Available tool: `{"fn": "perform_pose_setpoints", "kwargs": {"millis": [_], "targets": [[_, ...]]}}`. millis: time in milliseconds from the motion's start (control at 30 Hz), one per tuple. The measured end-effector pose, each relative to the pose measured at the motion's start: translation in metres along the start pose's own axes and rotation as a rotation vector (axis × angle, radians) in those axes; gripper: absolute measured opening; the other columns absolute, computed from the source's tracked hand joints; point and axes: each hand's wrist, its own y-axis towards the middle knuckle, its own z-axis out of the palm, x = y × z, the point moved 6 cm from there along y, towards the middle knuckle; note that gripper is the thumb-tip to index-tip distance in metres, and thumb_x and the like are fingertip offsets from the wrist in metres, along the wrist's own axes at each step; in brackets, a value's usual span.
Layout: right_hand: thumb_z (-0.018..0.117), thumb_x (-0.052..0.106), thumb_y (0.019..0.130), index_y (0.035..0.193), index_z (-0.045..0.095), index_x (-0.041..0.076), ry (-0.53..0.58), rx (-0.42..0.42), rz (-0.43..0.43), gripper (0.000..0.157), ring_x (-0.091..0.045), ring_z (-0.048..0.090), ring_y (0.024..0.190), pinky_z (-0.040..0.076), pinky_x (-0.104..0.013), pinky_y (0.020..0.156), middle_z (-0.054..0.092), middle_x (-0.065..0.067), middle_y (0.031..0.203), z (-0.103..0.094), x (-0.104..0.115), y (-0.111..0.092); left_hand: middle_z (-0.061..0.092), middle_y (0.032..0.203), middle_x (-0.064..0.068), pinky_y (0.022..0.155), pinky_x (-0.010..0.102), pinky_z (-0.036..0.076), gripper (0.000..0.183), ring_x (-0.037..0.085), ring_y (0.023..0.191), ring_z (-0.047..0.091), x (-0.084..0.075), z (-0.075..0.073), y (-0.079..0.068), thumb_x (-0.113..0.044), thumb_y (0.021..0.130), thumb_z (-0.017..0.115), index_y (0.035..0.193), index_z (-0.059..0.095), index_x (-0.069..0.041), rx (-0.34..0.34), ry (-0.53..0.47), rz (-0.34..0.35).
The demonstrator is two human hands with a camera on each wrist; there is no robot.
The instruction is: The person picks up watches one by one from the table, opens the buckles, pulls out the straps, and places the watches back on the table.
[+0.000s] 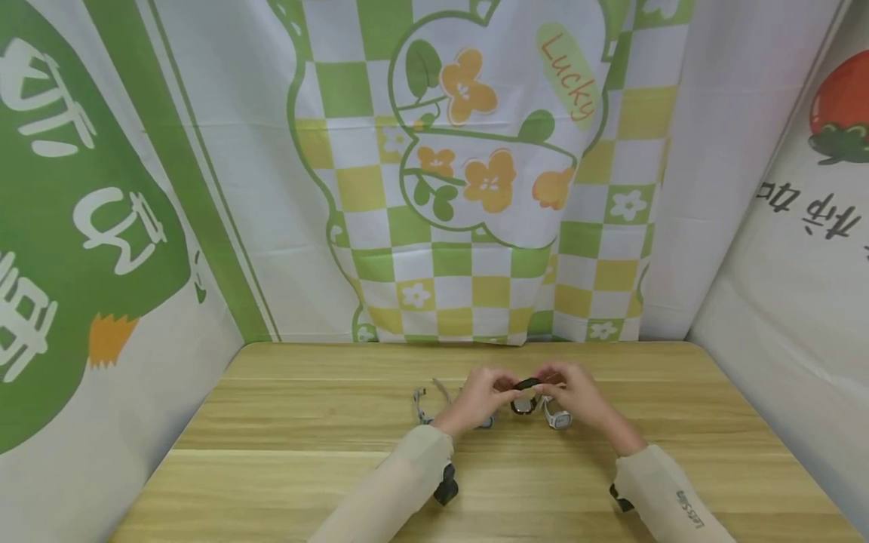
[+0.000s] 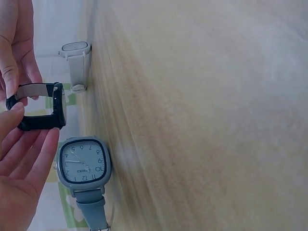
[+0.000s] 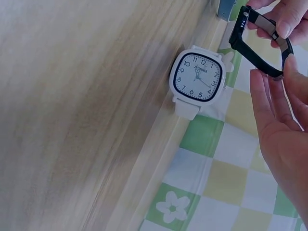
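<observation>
Pinching the band of a black watch [image 1: 526, 385] between the left hand [image 1: 479, 396] and the right hand [image 1: 573, 392], with both thumbs against it and fingers around the far side, some of them fairly straight. Holding it raised off the wooden table [image 1: 326, 467], squarely between the two hands and touching both, bent into a loop, with the case lowest and the ends of the band up among the fingertips. Impossible to tell the state of the clasp, partly covered by fingers. Having a white watch [image 1: 559, 419] on the table just to the near side of the right hand, square-cornered, with a dark-rimmed numbered dial. Having also a blue-grey watch [image 2: 84, 161] on the table, close below the left hand, with a numbered dial too. Showing more grey strap [image 1: 419, 400] just to the left of the left hand, too hidden by hand and sleeve to be made out whole. Wearing cream sleeves [image 1: 400, 483] on both arms, lettered on the right one, and a dark device [image 1: 446, 486] at the left cuff. Facing, beyond both hands, a green, yellow and white checked curtain [image 1: 451, 260] with orange flowers.
</observation>
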Motion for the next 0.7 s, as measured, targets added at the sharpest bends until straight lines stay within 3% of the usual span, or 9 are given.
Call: {"fn": "perform_pose_setpoints", "kwargs": {"millis": [233, 533, 700], "targets": [[0.073, 0.003, 0.098, 0.11, 0.073, -0.006, 0.007, 0.025, -0.003, 0.015, -0.035, 0.074, 0.096, 0.064, -0.041, 0.08, 0.075, -0.019, 0.106, 0.0013, 0.0025, -0.0007, 0.08, 0.103, 0.011, 0.082, 0.023, 0.059, 0.013, 0.017, 0.092, 0.075, -0.0013, -0.0002, 0.0002, -0.012, 0.1, 0.074, 0.106, 0.079, -0.002, 0.0, 0.024, 0.001], [0.073, 0.003, 0.098, 0.108, 0.073, -0.005, 0.014, -0.014, -0.002, 0.013, -0.033, 0.074, 0.095, 0.063, -0.04, 0.078, 0.075, -0.017, 0.104, 0.0006, 0.0009, -0.0035, 0.08, 0.104, 0.013, 0.083, 0.026, 0.06, 0.015, 0.023, 0.096, 0.076, -0.0007, -0.0027, -0.0024, -0.01, 0.096, 0.079, 0.107, 0.08, 0.0, -0.066, -0.043, -0.031], [0.074, 0.002, 0.097, 0.107, 0.073, -0.005, 0.015, -0.036, -0.006, 0.012, -0.031, 0.075, 0.092, 0.062, -0.037, 0.076, 0.076, -0.017, 0.103, -0.0006, -0.0004, -0.0041, 0.08, 0.105, 0.012, 0.084, 0.026, 0.06, 0.016, 0.021, 0.097, 0.076, 0.0007, -0.0026, -0.0036, -0.01, 0.095, 0.08, 0.108, 0.08, -0.001, -0.073, -0.07, -0.048]]}}
